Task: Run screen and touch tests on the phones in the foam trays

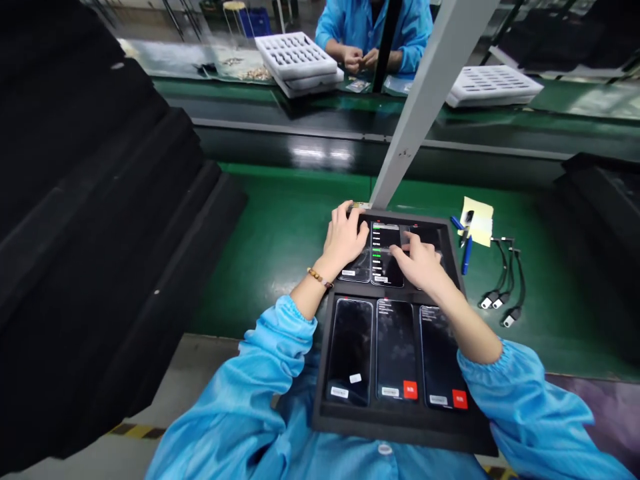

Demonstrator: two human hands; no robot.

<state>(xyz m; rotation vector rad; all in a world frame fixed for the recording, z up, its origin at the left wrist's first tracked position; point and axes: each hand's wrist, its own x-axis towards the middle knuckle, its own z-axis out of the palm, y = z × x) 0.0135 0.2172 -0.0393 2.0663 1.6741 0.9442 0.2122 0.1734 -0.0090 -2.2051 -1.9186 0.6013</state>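
A black foam tray [395, 427] rests against my lap and on the bench edge, holding several smartphones in two rows. My left hand [345, 237] lies with fingers apart over the upper left phone [356, 263], its fingertips at the tray's far edge. Fingers stretched out, my right hand [420, 263] is over the upper right part of the tray. Its thumb and forefinger reach to the edge of the upper middle phone [385, 267], which shows a list with green lines. Below are a dark phone [350, 347] and two phones [396, 347] [437, 353] with red squares.
At right lie a yellow note [480, 223], blue pens [467, 257] and short black cables [520, 287]. Black foam trays [150, 200] are stacked high at left. A grey post [425, 87] rises behind the tray. Opposite, a person [373, 33] works beside white trays [297, 57].
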